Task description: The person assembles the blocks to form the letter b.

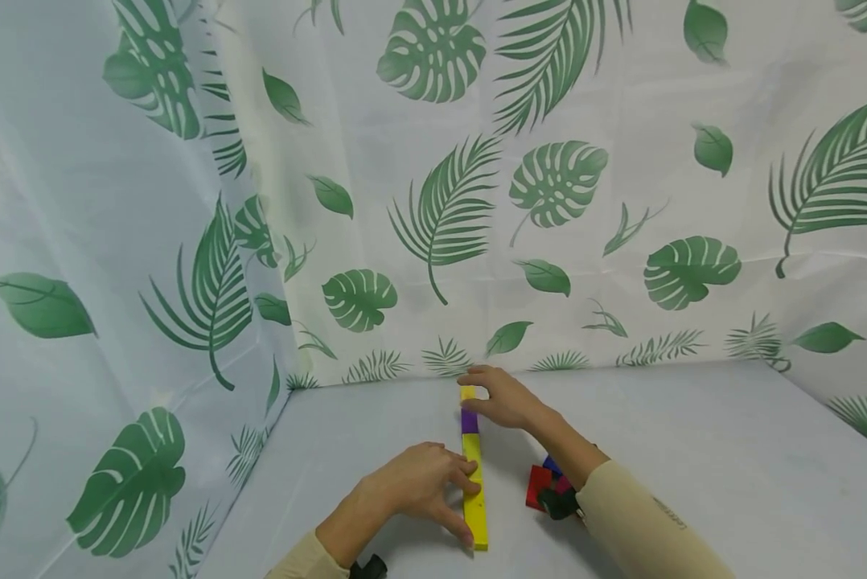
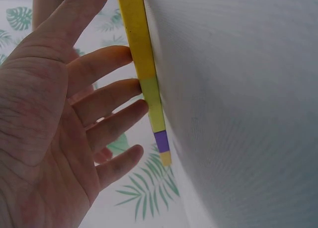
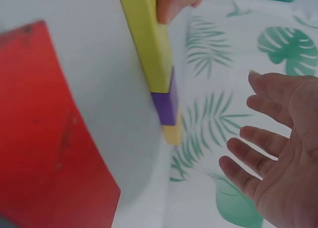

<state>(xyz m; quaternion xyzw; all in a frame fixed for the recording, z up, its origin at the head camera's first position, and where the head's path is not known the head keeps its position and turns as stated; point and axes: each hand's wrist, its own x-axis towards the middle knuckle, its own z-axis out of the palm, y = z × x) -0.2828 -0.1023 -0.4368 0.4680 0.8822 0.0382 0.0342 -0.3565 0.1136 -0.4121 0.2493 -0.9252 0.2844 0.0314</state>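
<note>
A straight row of blocks runs away from me on the table. Nearest is a long yellow block (image 1: 476, 519), then a lighter yellow block (image 2: 155, 106), a purple block (image 1: 470, 421) and a small yellow-orange block (image 3: 172, 133) at the far end. My left hand (image 1: 428, 482) lies along the row's left side, its fingertips on the two nearer yellow blocks and its thumb by the near end. At the far end my right hand (image 1: 504, 400) hovers with loosely bent fingers; the right wrist view shows its fingers spread, apart from the blocks, with nothing in them.
Right of the row, partly under my right forearm, sit a red block (image 1: 538, 487), a blue block (image 1: 552, 464) and a magenta piece (image 1: 562, 485). A leaf-patterned white sheet (image 1: 622, 322) hangs behind the grey-white table (image 1: 694, 450) and along its sides.
</note>
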